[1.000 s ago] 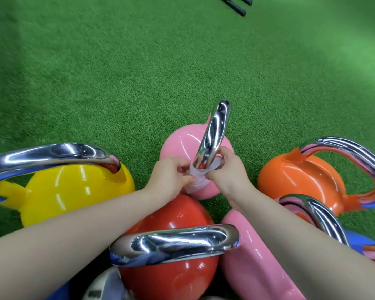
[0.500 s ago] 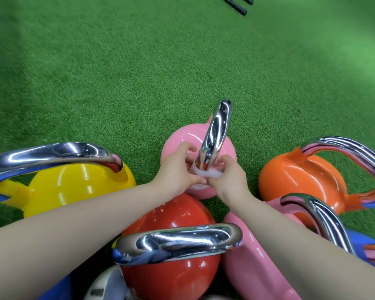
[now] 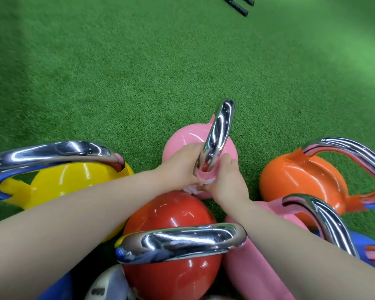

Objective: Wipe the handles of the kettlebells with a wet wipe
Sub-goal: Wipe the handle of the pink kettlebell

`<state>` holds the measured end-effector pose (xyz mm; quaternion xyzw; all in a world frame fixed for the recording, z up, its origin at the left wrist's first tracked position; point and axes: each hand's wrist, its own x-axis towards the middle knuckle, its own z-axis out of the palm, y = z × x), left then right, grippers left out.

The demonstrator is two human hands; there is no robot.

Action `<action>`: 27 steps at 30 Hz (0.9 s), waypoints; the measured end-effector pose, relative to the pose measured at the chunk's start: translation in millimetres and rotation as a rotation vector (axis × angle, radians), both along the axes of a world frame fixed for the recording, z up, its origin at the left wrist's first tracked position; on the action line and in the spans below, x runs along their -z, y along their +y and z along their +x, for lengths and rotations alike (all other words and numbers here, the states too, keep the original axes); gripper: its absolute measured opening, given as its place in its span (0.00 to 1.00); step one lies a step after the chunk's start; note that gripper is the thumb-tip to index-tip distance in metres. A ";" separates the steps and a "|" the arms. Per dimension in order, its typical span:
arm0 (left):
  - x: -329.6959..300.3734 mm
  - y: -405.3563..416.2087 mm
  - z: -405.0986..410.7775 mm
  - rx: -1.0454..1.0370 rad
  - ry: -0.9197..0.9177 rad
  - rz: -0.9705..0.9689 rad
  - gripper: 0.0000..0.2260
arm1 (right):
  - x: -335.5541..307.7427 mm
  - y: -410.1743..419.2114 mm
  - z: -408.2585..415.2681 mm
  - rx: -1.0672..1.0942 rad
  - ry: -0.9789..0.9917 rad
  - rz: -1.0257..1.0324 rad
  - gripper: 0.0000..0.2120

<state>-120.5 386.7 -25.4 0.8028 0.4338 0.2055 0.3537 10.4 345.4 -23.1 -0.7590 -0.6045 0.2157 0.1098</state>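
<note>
A pink kettlebell (image 3: pixel 182 137) stands on green turf, its chrome handle (image 3: pixel 219 131) rising edge-on toward me. My left hand (image 3: pixel 180 165) curls round the near base of that handle from the left. My right hand (image 3: pixel 227 180) closes in from the right, pinching a crumpled white wet wipe (image 3: pixel 195 187) at the handle's foot. Most of the wipe is hidden between my fingers.
Around the pink one stand a yellow kettlebell (image 3: pixel 74 182), a red kettlebell (image 3: pixel 171 215), an orange kettlebell (image 3: pixel 297 182) and another pink kettlebell (image 3: pixel 240 276), all with chrome handles. Blue ones show at the bottom edges. Two black bars (image 3: pixel 236 5) lie far back on open turf.
Both hands slid down the chrome handle toward its near base, taking the wipe with them. My left hand went from an open thumb to curling round the handle.
</note>
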 end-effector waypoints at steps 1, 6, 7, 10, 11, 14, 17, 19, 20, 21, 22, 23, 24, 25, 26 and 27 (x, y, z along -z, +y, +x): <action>5.1 -1.4 -1.9 0.001 0.072 0.073 0.27 | 0.9 -1.1 -0.7 -0.008 -0.017 0.002 0.32; 19.9 7.3 -18.8 -0.042 0.275 0.234 0.37 | -6.0 5.1 7.1 -0.133 -0.237 -0.040 0.31; 20.5 7.4 -19.5 -0.043 0.272 0.227 0.36 | -8.5 7.6 9.1 -0.142 -0.248 -0.047 0.29; 20.4 5.2 -18.7 -0.027 0.253 0.204 0.32 | -16.1 17.0 13.6 -0.168 -0.281 -0.085 0.24; 19.2 4.9 -18.9 -0.025 0.234 0.187 0.30 | -20.0 20.8 14.9 -0.175 -0.288 -0.112 0.25; 16.7 7.4 -21.7 -0.022 0.148 0.123 0.24 | -28.3 32.4 20.5 -0.151 -0.210 -0.157 0.20; 12.7 8.9 -25.5 0.002 0.111 -0.001 0.18 | -28.2 35.8 25.4 -0.054 -0.036 -0.092 0.18; 11.2 10.9 -26.9 0.023 0.165 -0.018 0.13 | -25.3 30.8 25.0 0.011 0.053 -0.022 0.15; 10.1 11.5 -27.4 0.026 0.192 -0.012 0.12 | -23.8 26.6 22.8 0.037 0.094 -0.005 0.14; 8.6 10.9 -27.6 0.020 0.206 -0.012 0.11 | -21.9 21.7 19.8 0.065 0.150 0.000 0.12; 6.7 8.8 -27.7 0.010 0.207 -0.015 0.10 | -19.7 17.3 16.7 0.098 0.224 -0.007 0.11; 5.5 5.8 -27.7 -0.002 0.215 -0.014 0.09 | -17.6 14.1 13.9 0.127 0.296 -0.016 0.10; 5.1 1.7 -27.4 -0.009 0.241 -0.004 0.08 | -15.1 12.0 12.2 0.148 0.353 -0.018 0.10; 5.1 -2.6 -26.7 -0.007 0.284 0.015 0.08 | -13.5 10.3 11.0 0.147 0.386 -0.014 0.10; 5.7 -6.6 -26.3 0.001 0.330 0.036 0.08 | -12.1 8.8 10.6 0.125 0.393 -0.005 0.09; 6.0 -9.6 -25.8 0.008 0.370 0.056 0.09 | -11.4 7.2 10.5 0.090 0.383 0.005 0.08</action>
